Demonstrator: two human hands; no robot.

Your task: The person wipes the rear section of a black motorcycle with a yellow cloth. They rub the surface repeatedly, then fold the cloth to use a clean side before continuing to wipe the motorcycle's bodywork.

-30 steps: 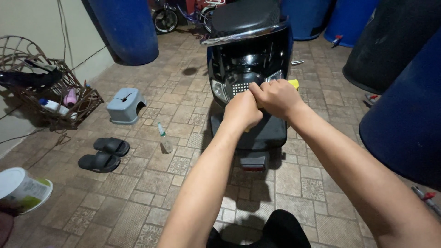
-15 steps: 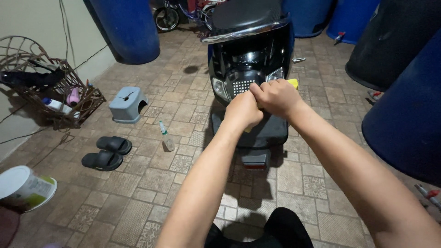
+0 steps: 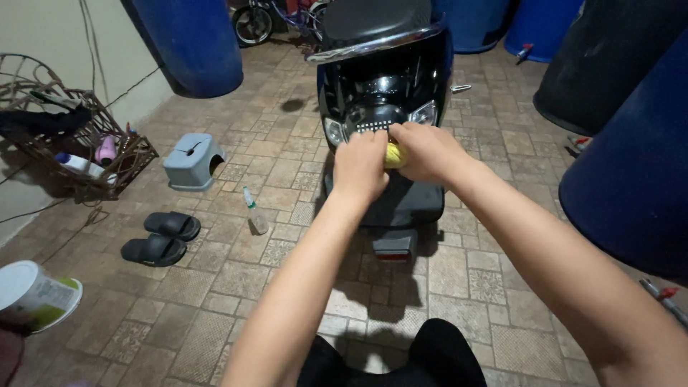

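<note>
A black scooter [image 3: 387, 86] stands with its rear toward me, seat up top and tail light [image 3: 373, 125] below it. Both my hands are pressed together at the tail light. My right hand [image 3: 426, 150] is closed around a small yellow object [image 3: 393, 155], which shows only in the gap between my hands. My left hand [image 3: 360, 166] has its fingers curled, touching the yellow object's left side and the lamp's lower edge. What the fingertips do is hidden. Below my hands are the black rear fender [image 3: 412, 208] and a red reflector [image 3: 393, 246].
On the tiled floor to the left are a grey step stool [image 3: 192, 161], a spray bottle [image 3: 254, 212], black slippers [image 3: 161, 236], a wire basket [image 3: 86, 147] and a white tub [image 3: 32, 292]. Blue barrels [image 3: 190, 43] [image 3: 638, 179] stand left and right. A red-handled tool [image 3: 663, 295] lies at the right.
The yellow object stuck out to the right of my right hand before; now it shows between my two hands. Both hands stay at the tail light.
</note>
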